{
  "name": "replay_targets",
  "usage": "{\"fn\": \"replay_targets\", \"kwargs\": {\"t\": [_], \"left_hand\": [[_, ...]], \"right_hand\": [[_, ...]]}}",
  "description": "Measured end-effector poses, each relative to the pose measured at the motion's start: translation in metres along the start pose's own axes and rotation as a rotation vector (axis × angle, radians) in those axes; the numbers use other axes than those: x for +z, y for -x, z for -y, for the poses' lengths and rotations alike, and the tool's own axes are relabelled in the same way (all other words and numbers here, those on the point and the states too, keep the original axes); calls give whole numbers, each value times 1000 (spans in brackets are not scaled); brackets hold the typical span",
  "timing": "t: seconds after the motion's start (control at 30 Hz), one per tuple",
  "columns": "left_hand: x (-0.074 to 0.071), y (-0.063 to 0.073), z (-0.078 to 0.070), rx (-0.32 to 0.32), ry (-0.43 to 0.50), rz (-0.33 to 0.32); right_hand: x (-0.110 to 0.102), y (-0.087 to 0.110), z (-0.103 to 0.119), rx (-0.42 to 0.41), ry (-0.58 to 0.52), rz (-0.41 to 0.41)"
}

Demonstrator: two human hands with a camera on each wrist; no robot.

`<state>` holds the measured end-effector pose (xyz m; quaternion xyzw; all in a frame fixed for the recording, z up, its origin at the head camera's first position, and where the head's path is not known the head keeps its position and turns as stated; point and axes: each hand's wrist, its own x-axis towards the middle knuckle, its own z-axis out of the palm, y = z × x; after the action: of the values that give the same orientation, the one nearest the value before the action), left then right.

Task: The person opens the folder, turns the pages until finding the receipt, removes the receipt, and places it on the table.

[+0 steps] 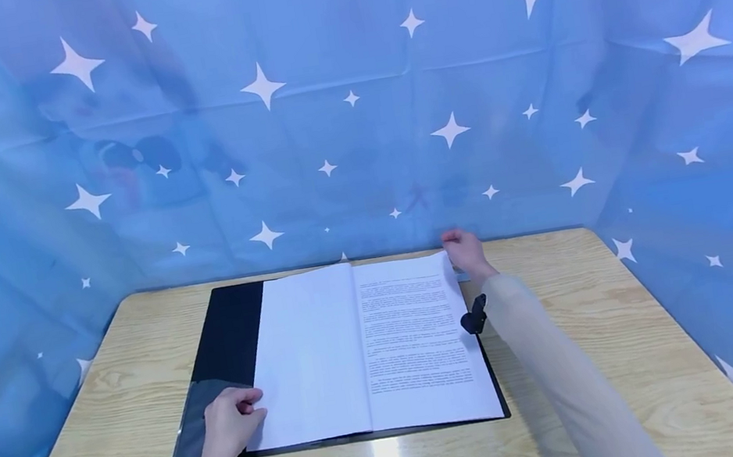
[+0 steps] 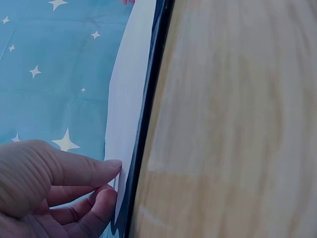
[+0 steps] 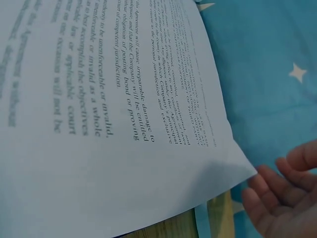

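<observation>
1 black folder [image 1: 233, 335] lies open on 1 table [image 1: 97, 426] at the lower centre of the frame, with 2 facing pages showing: 1 plain white left page [image 1: 310, 355] and 1 printed right page [image 1: 428, 402]. At the lower left, the left hand [image 1: 228, 421] has its thumb and curled fingers together in a pinch on the outer edge of the left page. Right of centre, the right hand [image 1: 466, 251] has thumb and fingers apart, with fingertips touching the right page's upper right corner. 2 pale sleeves [image 1: 565, 365] enter from the bottom edge, with 2 black devices [image 1: 474, 317], 1 by each wrist. 1 blue backdrop [image 1: 306, 16] with many white stars [image 1: 263, 87] fills the upper half and both sides
</observation>
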<state>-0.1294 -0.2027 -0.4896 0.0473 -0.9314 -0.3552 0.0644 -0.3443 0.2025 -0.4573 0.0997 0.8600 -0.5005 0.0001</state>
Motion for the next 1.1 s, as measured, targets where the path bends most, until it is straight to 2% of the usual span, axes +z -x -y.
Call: {"fn": "replay_targets", "kwargs": {"t": [0.33, 0.67, 0.93, 1.1], "left_hand": [[-1, 0, -1, -19, -2, 8], [0, -1, 0, -19, 4, 13], [0, 1, 0, -11, 0, 6], [0, 1, -1, -30, 9, 11]], "right_hand": [[-1, -1, -2, 0, -49, 8], [-2, 5, -12, 76, -82, 54], [-4, 15, -10, 73, -110, 94], [-5, 21, -8, 61, -104, 115]]}}
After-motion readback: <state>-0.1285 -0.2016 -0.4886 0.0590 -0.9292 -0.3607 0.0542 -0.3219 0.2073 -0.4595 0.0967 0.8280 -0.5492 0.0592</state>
